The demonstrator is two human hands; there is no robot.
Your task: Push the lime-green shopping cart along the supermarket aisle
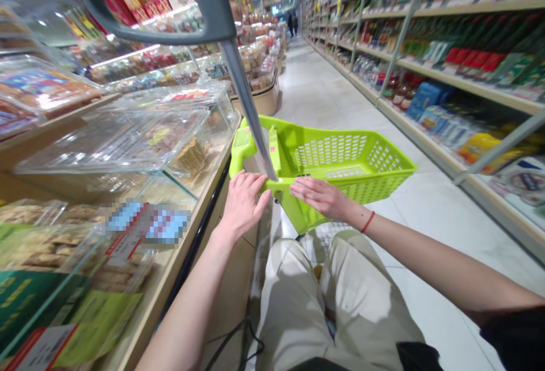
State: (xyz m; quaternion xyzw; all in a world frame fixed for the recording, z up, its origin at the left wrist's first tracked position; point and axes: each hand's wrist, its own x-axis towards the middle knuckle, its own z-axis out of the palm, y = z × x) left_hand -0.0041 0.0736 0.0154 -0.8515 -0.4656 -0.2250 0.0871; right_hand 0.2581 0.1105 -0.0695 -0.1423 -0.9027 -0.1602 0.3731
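Shopping basket [340, 158]: lime-green plastic with slotted walls, at 12 o'clock, just ahead of the person's lap.

Left hand [243, 203]: fingers curled over the basket's green rim [281, 188], a narrow hold at the near corner.

Right hand [321, 197]: fingers stretched out flat and lying on the same rim, wide rather than gripping, with a red string bracelet [368, 222] on the wrist.

Inside the basket: only its green slotted walls show; neither hand holds any goods.

Grey metal rod [246, 101]: rises from the basket toward 11 o'clock, ending in a curved grey handle [149, 30].

Desk [179, 283]: along 9 o'clock, carrying clear-lidded cases [113, 138] of baked snacks.

Shelves [426, 58]: at 3 o'clock, packed with boxes and packets.

Tiled floor [336, 92]: runs on toward 12 o'clock, where two people [293, 23] stand far off.

Lap: beige trousers [332, 297] at 6 o'clock.
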